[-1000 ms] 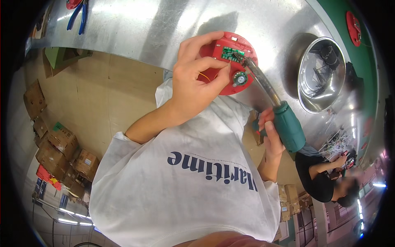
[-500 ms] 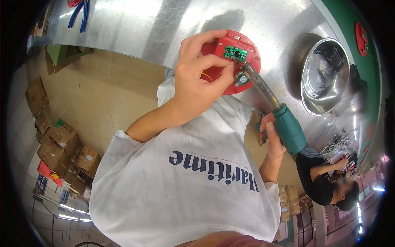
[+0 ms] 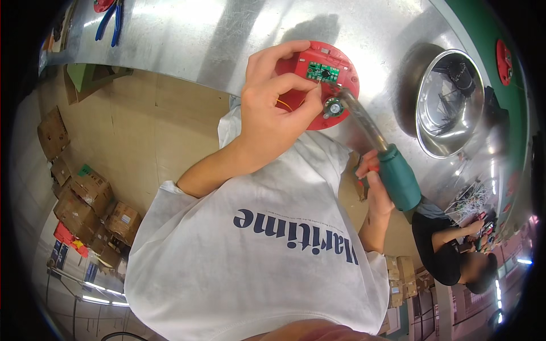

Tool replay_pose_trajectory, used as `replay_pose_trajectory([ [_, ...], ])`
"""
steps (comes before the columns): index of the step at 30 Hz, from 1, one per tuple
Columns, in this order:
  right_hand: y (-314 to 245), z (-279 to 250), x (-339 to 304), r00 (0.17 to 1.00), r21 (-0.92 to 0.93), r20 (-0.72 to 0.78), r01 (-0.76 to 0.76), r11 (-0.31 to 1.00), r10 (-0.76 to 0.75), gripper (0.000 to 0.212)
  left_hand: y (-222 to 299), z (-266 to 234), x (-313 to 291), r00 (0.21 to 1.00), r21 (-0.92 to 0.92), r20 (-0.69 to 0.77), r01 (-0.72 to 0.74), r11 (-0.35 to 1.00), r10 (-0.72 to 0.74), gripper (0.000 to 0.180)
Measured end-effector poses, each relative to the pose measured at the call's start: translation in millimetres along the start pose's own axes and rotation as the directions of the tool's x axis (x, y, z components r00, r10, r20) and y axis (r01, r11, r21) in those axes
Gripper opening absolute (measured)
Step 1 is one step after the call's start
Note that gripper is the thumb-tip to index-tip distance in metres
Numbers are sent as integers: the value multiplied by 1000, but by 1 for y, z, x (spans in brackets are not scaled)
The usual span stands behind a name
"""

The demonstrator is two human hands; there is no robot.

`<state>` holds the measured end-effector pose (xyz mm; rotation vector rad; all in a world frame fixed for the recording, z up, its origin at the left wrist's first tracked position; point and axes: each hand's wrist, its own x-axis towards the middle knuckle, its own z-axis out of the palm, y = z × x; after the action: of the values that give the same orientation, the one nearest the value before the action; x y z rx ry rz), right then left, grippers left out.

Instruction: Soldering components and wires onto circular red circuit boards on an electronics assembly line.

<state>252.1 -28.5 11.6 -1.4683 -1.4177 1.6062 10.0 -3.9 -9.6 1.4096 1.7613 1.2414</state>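
A round red plastic housing (image 3: 348,74) rests on the metal bench, with a small green circuit board (image 3: 323,73) in it. Beside the board sits a small round component with a silver centre (image 3: 333,106). My left hand (image 3: 273,99) steadies the housing's left rim with its outer fingers. Its thumb and index finger pinch a thin wire end at the board's lower edge, and a yellow wire (image 3: 284,104) loops below them. In my right hand (image 3: 377,187) is a soldering iron (image 3: 400,177) with a teal handle. Its blurred tip is over the housing, just right of the pinched wire.
A shiny metal bowl (image 3: 424,122) holding dark pieces stands on the bench to the right. Blue-handled pliers (image 3: 108,25) lie at the far left. Another red housing (image 3: 503,61) is on the green surface. A person in black (image 3: 435,247) works farther right; cardboard boxes (image 3: 79,210) are stacked at left.
The soldering iron's tip has drawn back slightly to the right, away from the wire and the board's edge. My left hand keeps its pinch almost in place.
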Motion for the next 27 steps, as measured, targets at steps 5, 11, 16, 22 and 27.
replay_pose_trajectory([
  [5,8,-9,-13,992,414,-126,53,909,0,37,1,0,1,1000,-10,1,7,1000,-7,6],
  [11,29,-23,-25,923,491,-384,242,837,-41,35,3,-2,3,1000,12,22,8,1000,-8,5],
  [16,45,-40,-32,905,494,-422,276,825,-49,33,6,-6,6,998,42,60,15,999,-17,5],
  [22,53,-48,-32,899,542,-435,310,781,-55,32,9,-14,9,990,98,138,-56,994,42,9],
  [27,52,-46,-37,887,605,-458,356,712,-55,30,15,-32,27,947,9,321,-8,1000,5,26],
])
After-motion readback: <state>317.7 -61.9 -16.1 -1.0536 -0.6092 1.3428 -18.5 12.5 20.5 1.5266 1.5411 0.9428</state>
